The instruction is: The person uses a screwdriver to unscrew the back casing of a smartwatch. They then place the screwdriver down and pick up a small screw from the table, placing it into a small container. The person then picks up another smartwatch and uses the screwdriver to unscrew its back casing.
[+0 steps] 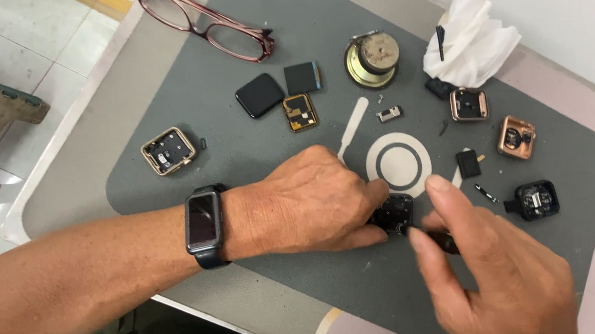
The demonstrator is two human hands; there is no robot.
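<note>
Hands meet at mid-mat: the left hand (316,202) pinches a small black watch case (393,212) down on the grey mat (203,103), while the right hand (488,279) grips a dark tool (446,242) at its edge. Judging by this, prying is underway; it calls for a steady hold and gentle leverage.

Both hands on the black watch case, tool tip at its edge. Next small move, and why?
Probably hold steady and ease the dark tool along the black watch case edge: the left hand pins the case on the grey mat, and the right hand pinches the tool against it.
</note>
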